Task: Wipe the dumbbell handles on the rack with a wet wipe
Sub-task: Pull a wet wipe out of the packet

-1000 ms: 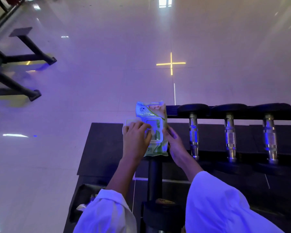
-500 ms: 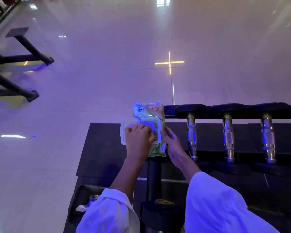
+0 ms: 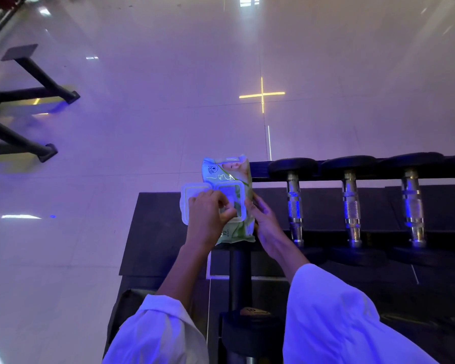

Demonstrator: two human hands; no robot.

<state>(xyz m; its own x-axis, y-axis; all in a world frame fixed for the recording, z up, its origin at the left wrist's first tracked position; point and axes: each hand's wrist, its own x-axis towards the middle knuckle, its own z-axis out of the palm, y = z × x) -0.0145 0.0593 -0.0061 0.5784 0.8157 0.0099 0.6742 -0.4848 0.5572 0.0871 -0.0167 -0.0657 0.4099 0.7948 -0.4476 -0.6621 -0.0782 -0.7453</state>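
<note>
— 2 hands, both busy?
— Yes: the right hand grips the pack of wipes by its side, upright at the left end of the rack (lid flipped open to the left).
— And the other?
— On the left hand the fingers curl at the opening; whether they pinch a wipe, I cannot tell.
— Dumbbells?
— Their chrome handles lie just right of the pack, untouched.
</note>
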